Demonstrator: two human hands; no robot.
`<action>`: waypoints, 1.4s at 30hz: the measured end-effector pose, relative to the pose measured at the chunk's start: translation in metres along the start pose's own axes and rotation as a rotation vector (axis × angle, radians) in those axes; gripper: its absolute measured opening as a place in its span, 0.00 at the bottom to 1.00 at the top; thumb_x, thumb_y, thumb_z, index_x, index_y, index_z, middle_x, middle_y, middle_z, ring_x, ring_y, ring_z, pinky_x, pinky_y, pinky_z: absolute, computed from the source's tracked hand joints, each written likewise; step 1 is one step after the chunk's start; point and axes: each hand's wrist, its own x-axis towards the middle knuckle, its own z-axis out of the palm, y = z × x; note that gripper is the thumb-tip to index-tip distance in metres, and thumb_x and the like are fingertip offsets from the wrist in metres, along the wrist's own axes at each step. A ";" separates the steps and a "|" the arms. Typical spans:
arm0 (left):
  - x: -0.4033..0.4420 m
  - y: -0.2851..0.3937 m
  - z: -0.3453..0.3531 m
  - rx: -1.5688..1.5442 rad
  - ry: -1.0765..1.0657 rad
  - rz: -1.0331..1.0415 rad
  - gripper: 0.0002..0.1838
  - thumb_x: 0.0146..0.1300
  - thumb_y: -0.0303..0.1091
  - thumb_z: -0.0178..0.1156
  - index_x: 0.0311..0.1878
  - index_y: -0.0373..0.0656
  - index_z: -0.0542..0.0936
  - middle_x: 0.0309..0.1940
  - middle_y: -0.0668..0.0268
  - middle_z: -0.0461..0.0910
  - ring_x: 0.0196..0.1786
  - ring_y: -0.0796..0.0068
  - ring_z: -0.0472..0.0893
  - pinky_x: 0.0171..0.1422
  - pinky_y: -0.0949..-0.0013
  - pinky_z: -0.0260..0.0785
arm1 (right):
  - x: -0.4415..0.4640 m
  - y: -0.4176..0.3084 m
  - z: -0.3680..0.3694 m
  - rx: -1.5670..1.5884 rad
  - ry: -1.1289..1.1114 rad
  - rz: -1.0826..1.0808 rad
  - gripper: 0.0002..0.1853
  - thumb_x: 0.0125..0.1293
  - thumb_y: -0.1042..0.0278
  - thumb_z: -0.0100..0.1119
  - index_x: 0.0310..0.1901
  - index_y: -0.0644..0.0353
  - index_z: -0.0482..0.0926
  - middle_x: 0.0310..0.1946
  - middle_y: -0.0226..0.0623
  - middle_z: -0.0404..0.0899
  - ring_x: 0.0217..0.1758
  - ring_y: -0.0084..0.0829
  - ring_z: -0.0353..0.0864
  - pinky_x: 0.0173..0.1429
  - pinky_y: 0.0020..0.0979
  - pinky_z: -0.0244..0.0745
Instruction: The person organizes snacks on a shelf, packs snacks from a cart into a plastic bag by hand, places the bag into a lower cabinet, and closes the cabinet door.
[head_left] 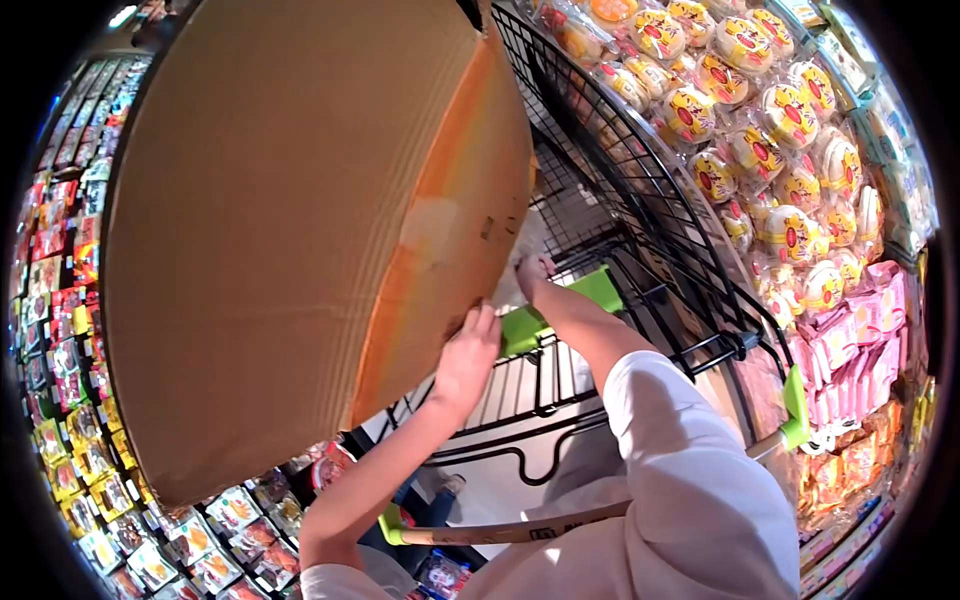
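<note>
A large brown cardboard box [270, 210] with a tape-covered side stands tilted over the left part of a black wire shopping cart [620, 190]. At the box's lower right edge is my left hand [468, 358], its fingers bent and pressed together on the cardboard. My right hand [534, 274] reaches past the cart's green bar [590, 293]; its fingers are curled, partly hidden, beside some clear plastic [508, 285]. What those fingers hold, if anything, does not show.
Round wrapped packages [755, 150] are heaped on the right, above pink packets [850, 340]. Shelves of packaged goods [75, 400] run along the left. The cart's handle [510, 532] crosses in front of my body.
</note>
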 end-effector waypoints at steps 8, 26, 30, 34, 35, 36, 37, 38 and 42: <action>0.001 -0.023 0.124 -1.159 -0.334 -1.155 0.48 0.52 0.60 0.57 0.59 0.23 0.58 0.60 0.51 0.61 0.62 0.68 0.61 0.64 0.67 0.52 | -0.004 0.033 -0.042 0.521 -0.144 0.020 0.07 0.48 0.71 0.60 0.31 0.59 0.80 0.25 0.38 0.80 0.20 0.34 0.79 0.14 0.33 0.70; -0.048 -0.025 0.038 -1.131 0.194 -0.945 0.25 0.52 0.44 0.65 0.49 0.39 0.75 0.46 0.62 0.76 0.48 0.70 0.73 0.56 0.66 0.61 | 0.011 0.028 -0.013 0.811 0.063 0.086 0.12 0.55 0.69 0.50 0.39 0.52 0.81 0.39 0.33 0.80 0.41 0.32 0.80 0.37 0.35 0.77; -0.054 -0.019 0.016 -0.770 0.211 -0.621 0.13 0.58 0.35 0.59 0.40 0.35 0.79 0.36 0.64 0.81 0.36 0.72 0.78 0.46 0.71 0.67 | -0.009 0.040 -0.013 0.713 0.252 -0.064 0.12 0.56 0.69 0.46 0.33 0.54 0.81 0.35 0.33 0.81 0.41 0.33 0.80 0.37 0.35 0.75; -0.062 -0.017 0.000 -0.915 0.361 -0.688 0.13 0.57 0.31 0.59 0.44 0.35 0.77 0.41 0.60 0.79 0.42 0.72 0.77 0.50 0.71 0.66 | 0.009 0.020 -0.003 0.368 0.280 -0.205 0.13 0.58 0.69 0.46 0.38 0.50 0.82 0.36 0.27 0.81 0.41 0.28 0.80 0.34 0.35 0.74; -0.060 -0.015 0.001 -1.054 0.467 -0.766 0.16 0.56 0.29 0.61 0.47 0.34 0.74 0.44 0.60 0.77 0.44 0.72 0.75 0.53 0.70 0.65 | 0.012 0.021 -0.013 0.350 0.182 -0.167 0.12 0.58 0.68 0.46 0.36 0.50 0.82 0.33 0.26 0.81 0.39 0.30 0.80 0.27 0.35 0.72; -0.060 -0.014 0.001 -1.195 0.575 -0.842 0.19 0.55 0.28 0.62 0.50 0.33 0.72 0.46 0.59 0.75 0.47 0.71 0.73 0.55 0.69 0.63 | 0.010 0.019 -0.020 0.328 0.178 -0.130 0.11 0.57 0.69 0.47 0.34 0.51 0.82 0.33 0.25 0.81 0.37 0.31 0.80 0.22 0.37 0.71; -0.060 -0.015 -0.002 -1.281 0.610 -0.873 0.24 0.53 0.26 0.64 0.52 0.33 0.68 0.49 0.60 0.72 0.51 0.71 0.71 0.57 0.69 0.61 | 0.007 0.014 -0.027 0.368 0.234 -0.144 0.11 0.57 0.69 0.46 0.36 0.53 0.81 0.33 0.27 0.81 0.38 0.32 0.80 0.25 0.38 0.73; -0.061 -0.015 -0.004 -1.281 0.621 -0.870 0.24 0.53 0.26 0.64 0.52 0.33 0.68 0.49 0.60 0.72 0.51 0.71 0.71 0.57 0.69 0.61 | 0.001 0.008 -0.031 0.403 0.283 -0.160 0.12 0.58 0.69 0.46 0.37 0.54 0.81 0.34 0.30 0.81 0.39 0.33 0.80 0.28 0.39 0.74; -0.069 -0.012 -0.013 -1.237 0.641 -0.938 0.22 0.53 0.25 0.64 0.50 0.33 0.69 0.46 0.60 0.73 0.50 0.72 0.71 0.57 0.69 0.62 | -0.021 -0.016 -0.042 0.878 0.216 -0.272 0.16 0.60 0.66 0.42 0.46 0.59 0.76 0.42 0.40 0.79 0.46 0.36 0.78 0.45 0.37 0.74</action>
